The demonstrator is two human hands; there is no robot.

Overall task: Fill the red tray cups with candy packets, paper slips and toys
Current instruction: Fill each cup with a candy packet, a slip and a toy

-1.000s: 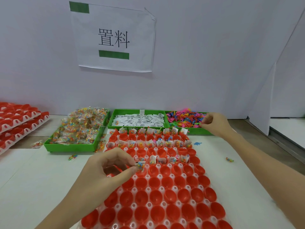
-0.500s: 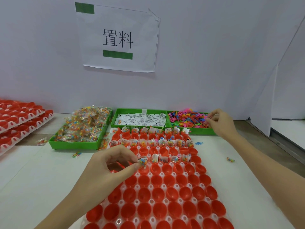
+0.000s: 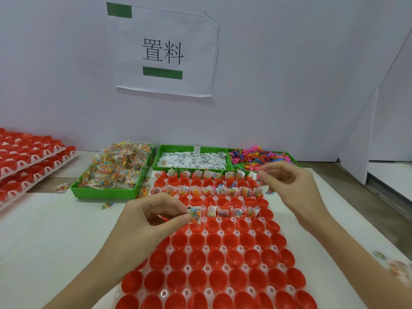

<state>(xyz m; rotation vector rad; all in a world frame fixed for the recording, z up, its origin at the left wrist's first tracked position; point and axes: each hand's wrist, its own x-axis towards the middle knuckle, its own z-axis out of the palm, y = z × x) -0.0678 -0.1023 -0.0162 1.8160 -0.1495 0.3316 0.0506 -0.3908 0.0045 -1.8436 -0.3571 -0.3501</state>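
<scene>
The left hand (image 3: 147,217) pinches a candy packet (image 3: 196,214) between thumb and forefinger, holding it upright, long axis near vertical and printed face toward the camera, just above the left end of the third filled row of the red tray (image 3: 214,253). The right hand (image 3: 289,186) hovers over the tray's far right corner with its fingers (image 3: 266,175) curled; whether they hold something small I cannot tell. Behind the tray on the tabletop (image 3: 44,230) stand three green bins: candy packets (image 3: 116,170), paper slips (image 3: 194,159) and toys (image 3: 256,156).
</scene>
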